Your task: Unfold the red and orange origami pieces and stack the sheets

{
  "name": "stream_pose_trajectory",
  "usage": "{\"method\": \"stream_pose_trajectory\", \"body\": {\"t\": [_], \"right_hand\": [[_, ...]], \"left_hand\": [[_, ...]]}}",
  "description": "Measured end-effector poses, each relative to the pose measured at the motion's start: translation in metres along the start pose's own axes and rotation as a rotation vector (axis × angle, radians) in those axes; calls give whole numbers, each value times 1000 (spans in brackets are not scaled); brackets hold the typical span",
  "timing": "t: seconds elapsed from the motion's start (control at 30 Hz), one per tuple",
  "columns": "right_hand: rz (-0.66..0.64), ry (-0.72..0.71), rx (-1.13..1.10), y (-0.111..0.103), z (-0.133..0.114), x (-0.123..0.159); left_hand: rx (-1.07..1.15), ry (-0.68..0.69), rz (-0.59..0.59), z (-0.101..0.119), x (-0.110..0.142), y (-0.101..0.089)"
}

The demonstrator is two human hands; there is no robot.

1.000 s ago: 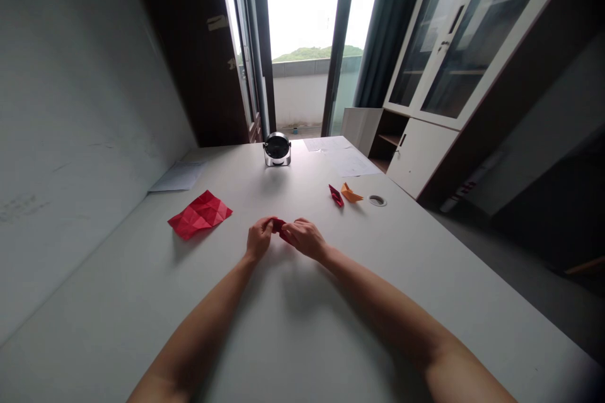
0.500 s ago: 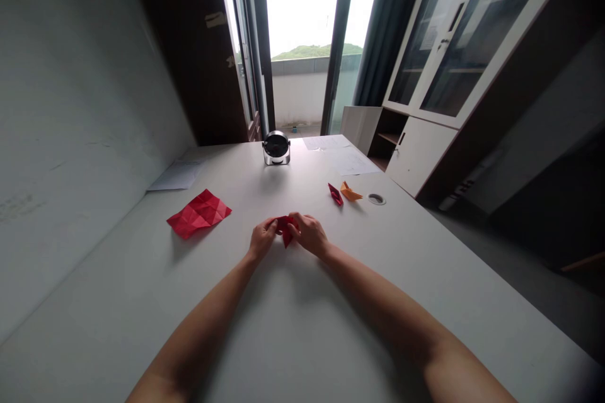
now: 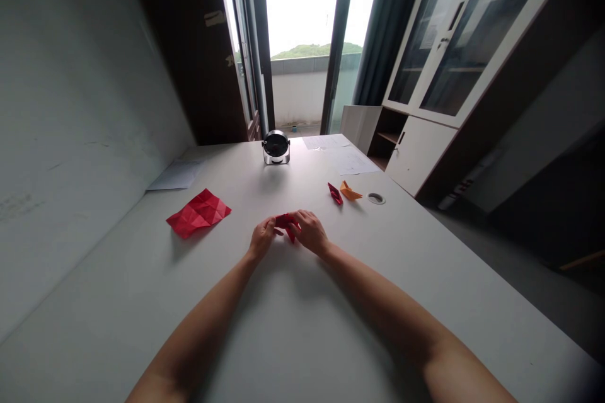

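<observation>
Red paper (image 3: 282, 221), mid-frame, pinched by left hand (image 3: 263, 237) and right hand (image 3: 309, 231): flap (image 3: 291, 237) shifted rightward, shaping seemingly ongoing, detail unclear.

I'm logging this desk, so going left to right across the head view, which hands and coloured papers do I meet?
Creased red sheet, left hand, held red paper, right hand, small folded red paper, folded orange paper.

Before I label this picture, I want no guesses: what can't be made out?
All in the head view:
Held red paper: full shape, partly hidden by left hand and right hand.
Rightmost white sheet: markings, too small.
Glass-doored cabinet: top, cut off by upper edge.
</observation>
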State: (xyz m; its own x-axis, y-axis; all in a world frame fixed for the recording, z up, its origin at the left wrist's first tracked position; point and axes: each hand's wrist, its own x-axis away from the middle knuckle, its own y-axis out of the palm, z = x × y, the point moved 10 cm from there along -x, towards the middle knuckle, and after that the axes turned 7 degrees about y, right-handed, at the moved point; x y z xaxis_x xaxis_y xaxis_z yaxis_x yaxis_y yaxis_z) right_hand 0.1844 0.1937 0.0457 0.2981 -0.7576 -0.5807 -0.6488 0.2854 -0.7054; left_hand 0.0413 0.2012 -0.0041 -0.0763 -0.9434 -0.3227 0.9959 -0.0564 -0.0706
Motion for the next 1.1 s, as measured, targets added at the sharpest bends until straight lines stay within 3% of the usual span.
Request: {"method": "stream_pose_trajectory", "body": {"t": [0.2,0.37,0.5,0.6,0.73,0.97,1.1], "right_hand": [[7,85,-72,-4,8,-1],[36,201,-266,-5,24,-1],[-55,281,-432,6,33,-1],[-88,257,-471,10,31,-2],[7,171,-481,3,27,-5],[161,320,-506,-4,56,-3],[174,318,-477,-7,55,-2]], "left_hand": [[39,-55,37,-4,0,-6],[121,-69,27,-5,0,-4],[194,-82,1,-5,0,1],[242,-66,-28,-4,-2,5],[249,-78,-57,-8,-2,7],[164,-132,-51,-14,1,4],[131,-115,-86,-12,2,7]]}}
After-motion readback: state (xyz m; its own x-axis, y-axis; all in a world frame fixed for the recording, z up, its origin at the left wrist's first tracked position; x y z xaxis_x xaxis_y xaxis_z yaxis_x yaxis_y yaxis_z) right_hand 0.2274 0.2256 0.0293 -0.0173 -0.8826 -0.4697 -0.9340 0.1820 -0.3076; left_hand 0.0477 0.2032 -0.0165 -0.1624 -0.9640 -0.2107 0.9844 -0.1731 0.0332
